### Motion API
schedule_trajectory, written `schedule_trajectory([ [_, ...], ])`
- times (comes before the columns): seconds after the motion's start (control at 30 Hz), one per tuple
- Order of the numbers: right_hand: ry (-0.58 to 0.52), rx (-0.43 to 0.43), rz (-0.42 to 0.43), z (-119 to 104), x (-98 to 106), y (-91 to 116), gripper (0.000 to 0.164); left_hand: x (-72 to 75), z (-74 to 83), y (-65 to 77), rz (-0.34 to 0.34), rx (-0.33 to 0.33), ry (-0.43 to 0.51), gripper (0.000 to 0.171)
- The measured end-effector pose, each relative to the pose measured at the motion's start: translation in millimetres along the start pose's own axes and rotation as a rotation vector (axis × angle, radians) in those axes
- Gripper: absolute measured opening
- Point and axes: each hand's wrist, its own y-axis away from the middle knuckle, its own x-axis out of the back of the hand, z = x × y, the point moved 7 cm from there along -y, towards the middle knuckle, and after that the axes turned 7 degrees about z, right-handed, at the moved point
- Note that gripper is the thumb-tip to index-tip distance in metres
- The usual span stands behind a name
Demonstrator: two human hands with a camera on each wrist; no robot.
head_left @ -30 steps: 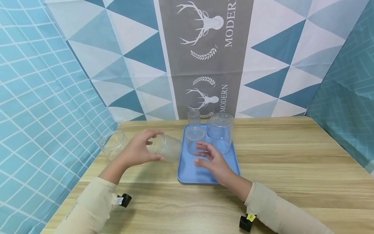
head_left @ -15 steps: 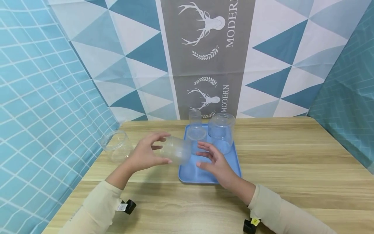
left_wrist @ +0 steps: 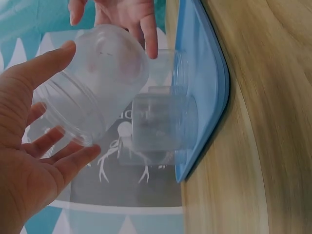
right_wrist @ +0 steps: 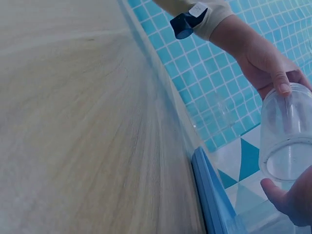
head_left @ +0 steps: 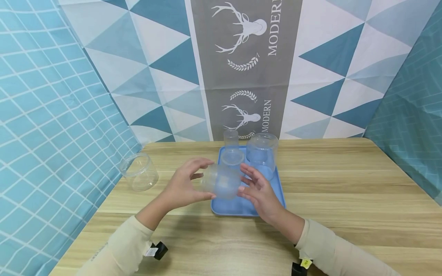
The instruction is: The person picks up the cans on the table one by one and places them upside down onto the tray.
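Note:
A clear jar [head_left: 225,182] is tilted on its side above the front of the blue tray [head_left: 226,209]. My left hand [head_left: 188,182] grips it around the threaded rim, thumb on one side and fingers on the other. At the jar's base is my right hand [head_left: 259,191], its fingers spread and loosely bent; whether they touch the jar I cannot tell. In the right wrist view, the right thumb [right_wrist: 275,195] lies close to the base of the jar [right_wrist: 287,131]. The left wrist view shows the right hand [left_wrist: 124,14] beyond the jar [left_wrist: 105,73].
On the tray stand a narrow clear jar [head_left: 231,138], a small jar [head_left: 233,157] partly hidden by the held one, and a large jar [head_left: 263,153]. A wide clear jar [head_left: 139,174] stands at the table's left. Patterned cloth [head_left: 241,76] hangs behind the wooden table [head_left: 345,184].
My left hand has carried the jar to the right, over the tray and up to my right hand. The right hand has shifted only slightly to the right.

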Motion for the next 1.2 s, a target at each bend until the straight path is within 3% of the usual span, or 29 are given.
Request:
schedule_trajectory([
  [0.2,-0.048,-0.048,-0.019,0.8,2.7,2.9,0.077,-5.5,7.4,-0.7,0.017,-0.032,0.010,0.081],
  [0.7,-0.073,-0.026,-0.042,-4.9,10.6,7.5,0.073,-18.2,9.0,0.2,0.064,-0.041,0.167,0.084],
  [1.2,-0.075,-0.030,-0.041,-7.9,22.5,9.4,0.062,-26.1,13.4,-0.9,0.027,-0.087,0.196,0.085],
])
